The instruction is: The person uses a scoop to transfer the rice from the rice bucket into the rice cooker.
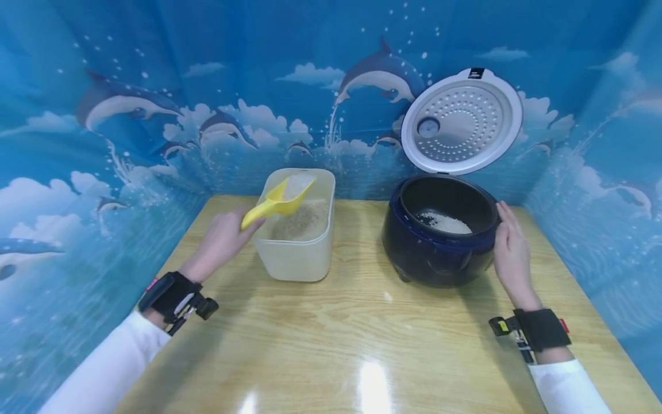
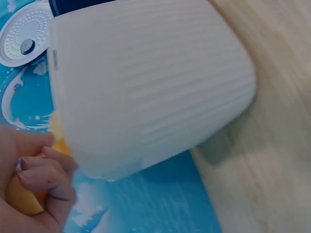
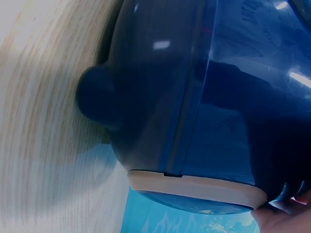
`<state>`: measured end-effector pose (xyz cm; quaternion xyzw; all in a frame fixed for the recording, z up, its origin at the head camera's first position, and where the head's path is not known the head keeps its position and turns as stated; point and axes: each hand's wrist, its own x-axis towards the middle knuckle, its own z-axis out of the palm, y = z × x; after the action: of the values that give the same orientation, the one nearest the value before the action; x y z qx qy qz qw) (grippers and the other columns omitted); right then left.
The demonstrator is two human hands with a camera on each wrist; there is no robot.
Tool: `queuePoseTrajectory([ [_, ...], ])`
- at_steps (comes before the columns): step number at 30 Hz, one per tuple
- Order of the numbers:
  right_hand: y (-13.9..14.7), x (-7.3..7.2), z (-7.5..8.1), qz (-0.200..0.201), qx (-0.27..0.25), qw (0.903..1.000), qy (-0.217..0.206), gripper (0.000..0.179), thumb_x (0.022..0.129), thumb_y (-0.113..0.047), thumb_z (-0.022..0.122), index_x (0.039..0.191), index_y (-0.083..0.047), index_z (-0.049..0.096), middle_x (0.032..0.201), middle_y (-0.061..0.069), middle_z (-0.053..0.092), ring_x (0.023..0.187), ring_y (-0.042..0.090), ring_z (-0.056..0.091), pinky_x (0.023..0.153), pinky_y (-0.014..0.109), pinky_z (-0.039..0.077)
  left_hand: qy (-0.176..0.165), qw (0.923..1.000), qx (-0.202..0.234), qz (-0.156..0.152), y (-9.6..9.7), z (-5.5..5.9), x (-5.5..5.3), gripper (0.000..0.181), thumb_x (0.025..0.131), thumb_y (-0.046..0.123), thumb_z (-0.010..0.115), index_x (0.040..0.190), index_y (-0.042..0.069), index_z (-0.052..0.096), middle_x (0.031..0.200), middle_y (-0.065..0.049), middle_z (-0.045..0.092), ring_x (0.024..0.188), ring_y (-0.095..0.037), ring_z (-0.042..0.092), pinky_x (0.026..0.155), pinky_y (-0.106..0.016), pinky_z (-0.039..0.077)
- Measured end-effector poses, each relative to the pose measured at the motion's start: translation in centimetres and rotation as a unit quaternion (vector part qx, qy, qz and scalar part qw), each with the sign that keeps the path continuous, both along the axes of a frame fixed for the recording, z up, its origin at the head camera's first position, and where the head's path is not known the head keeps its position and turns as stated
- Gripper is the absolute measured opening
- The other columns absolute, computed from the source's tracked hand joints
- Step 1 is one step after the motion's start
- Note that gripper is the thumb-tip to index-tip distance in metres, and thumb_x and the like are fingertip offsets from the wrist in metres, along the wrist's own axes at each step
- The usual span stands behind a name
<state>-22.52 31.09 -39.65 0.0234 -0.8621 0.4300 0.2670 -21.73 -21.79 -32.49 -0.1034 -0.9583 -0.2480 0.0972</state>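
My left hand point(image 1: 219, 238) grips the handle of a yellow scoop point(image 1: 269, 206), its fingers curled round it in the left wrist view. White rice point(image 1: 298, 185) fills the scoop, which is held over the mouth of a whitish plastic bin point(image 1: 296, 261). More rice point(image 1: 305, 221) lies inside the bin. To the right stands a dark blue rice cooker point(image 1: 439, 259) with its perforated lid point(image 1: 465, 123) raised. Some rice point(image 1: 447, 223) lies in the bottom of its black inner pot. My right hand point(image 1: 512, 247) rests on the cooker's right side near the rim, fingers extended.
Both containers stand toward the back of a light wooden table point(image 1: 320, 333). A blue curtain point(image 1: 289, 75) printed with dolphins hangs close behind them and along both sides. Between bin and cooker lies a stretch of bare wood.
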Motion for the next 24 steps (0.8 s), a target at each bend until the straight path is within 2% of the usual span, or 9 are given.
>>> queuePoseTrajectory([
  [6, -0.1, 0.2, 0.1, 0.002, -0.001, 1.0000, 0.000, 0.052, 0.111, -0.026, 0.024, 0.156, -0.003, 0.035, 0.164, 0.013, 0.029, 0.151, 0.036, 0.024, 0.123, 0.046, 0.013, 0.068, 0.9972, 0.030, 0.003, -0.8, -1.7, 0.2, 0.031, 0.103, 0.028, 0.061, 0.113, -0.002, 0.064, 0.067, -0.006, 0.049, 0.053, -0.018, 0.043, 0.050, -0.030, 0.034],
  [12, -0.1, 0.2, 0.1, 0.002, 0.002, 1.0000, 0.002, 0.052, 0.111, -0.026, 0.024, 0.156, -0.002, 0.035, 0.163, 0.014, 0.029, 0.151, 0.036, 0.024, 0.123, 0.045, 0.014, 0.092, 0.9951, 0.034, 0.010, -1.0, -2.1, -0.1, 0.036, 0.103, 0.028, 0.062, 0.122, -0.002, 0.064, 0.069, -0.007, 0.051, 0.055, -0.019, 0.044, 0.052, -0.031, 0.035],
  [18, -0.2, 0.1, 0.2, 0.003, 0.005, 1.0000, -0.001, 0.051, 0.111, -0.025, 0.023, 0.156, -0.002, 0.035, 0.164, 0.014, 0.029, 0.151, 0.036, 0.024, 0.123, 0.047, 0.014, 0.090, 0.9948, 0.043, 0.021, -1.0, -1.6, 0.0, 0.039, 0.103, 0.032, 0.061, 0.124, -0.001, 0.064, 0.070, -0.008, 0.052, 0.056, -0.019, 0.045, 0.051, -0.030, 0.035],
  [24, 0.0, 0.0, 0.0, 0.004, 0.001, 1.0000, 0.003, 0.050, 0.111, -0.022, 0.024, 0.154, 0.000, 0.036, 0.163, 0.017, 0.030, 0.151, 0.037, 0.024, 0.123, 0.044, 0.014, 0.093, 0.9945, 0.049, 0.002, -0.4, -0.1, 0.0, 0.042, 0.103, 0.035, 0.061, 0.126, 0.001, 0.065, 0.070, -0.008, 0.053, 0.055, -0.018, 0.044, 0.051, -0.030, 0.034],
])
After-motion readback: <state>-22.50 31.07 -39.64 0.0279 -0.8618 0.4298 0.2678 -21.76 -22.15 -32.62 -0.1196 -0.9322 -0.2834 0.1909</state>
